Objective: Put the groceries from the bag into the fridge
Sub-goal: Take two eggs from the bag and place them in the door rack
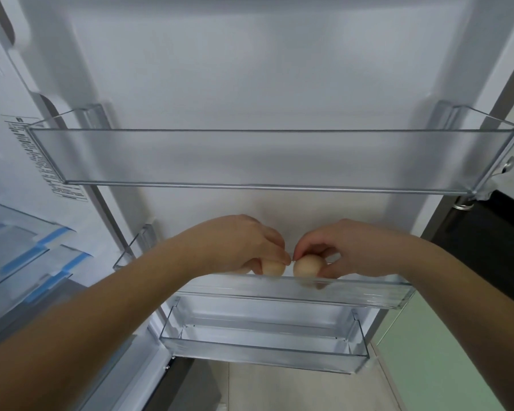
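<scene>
You've got two eggs side by side in the middle door shelf: the left egg in your left hand, the right egg in your right hand. The fingers of each hand are curled over and pinching its egg, and the fingertips of both hands nearly meet between them. Both eggs sit just behind the clear front rim. Above is the upper door shelf, below the lower door shelf. Off to the left are the fridge's glass shelves, with blue tape.
</scene>
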Motion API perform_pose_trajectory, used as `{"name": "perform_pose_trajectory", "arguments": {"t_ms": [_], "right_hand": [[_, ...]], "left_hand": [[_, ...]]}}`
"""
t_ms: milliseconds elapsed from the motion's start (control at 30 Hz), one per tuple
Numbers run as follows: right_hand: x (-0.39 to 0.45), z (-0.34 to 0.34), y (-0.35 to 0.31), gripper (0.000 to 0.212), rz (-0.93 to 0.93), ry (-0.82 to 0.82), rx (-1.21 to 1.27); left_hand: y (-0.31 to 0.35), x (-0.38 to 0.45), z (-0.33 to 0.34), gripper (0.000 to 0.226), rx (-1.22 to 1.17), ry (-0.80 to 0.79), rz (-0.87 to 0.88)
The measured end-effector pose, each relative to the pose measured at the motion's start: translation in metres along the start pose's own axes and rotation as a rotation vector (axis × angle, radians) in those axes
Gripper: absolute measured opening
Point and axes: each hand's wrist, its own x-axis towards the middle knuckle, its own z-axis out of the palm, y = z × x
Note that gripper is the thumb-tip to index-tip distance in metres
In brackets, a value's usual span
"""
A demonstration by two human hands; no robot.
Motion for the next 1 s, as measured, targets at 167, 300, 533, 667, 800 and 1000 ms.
{"name": "perform_pose_trajectory", "arguments": {"t_ms": [167,300,533,667,800,1000], "right_hand": [[0.004,0.0,0.001,0.041,-0.047,-0.025,0.001],[0.006,0.002,0.006,0.042,-0.04,-0.033,0.033],[0.012,0.004,0.01,0.041,-0.066,-0.034,-0.033],[0.011,0.004,0.012,0.042,-0.084,-0.022,-0.047],[0.01,0.005,0.016,0.042,-0.091,-0.023,-0.02],[0.01,0.004,0.016,0.037,-0.083,-0.038,0.066]], "left_hand": [[0.0,0.001,0.001,0.036,-0.05,-0.024,0.009],[0.001,0.004,0.002,0.039,-0.063,-0.054,-0.005],[0.003,0.005,-0.001,0.048,-0.072,-0.075,-0.02],[0.001,0.002,0.004,0.047,-0.104,-0.097,-0.11],[0.002,0.0,0.002,0.046,-0.132,-0.145,-0.208],[0.005,-0.001,-0.001,0.048,-0.213,-0.16,-0.236]]}}
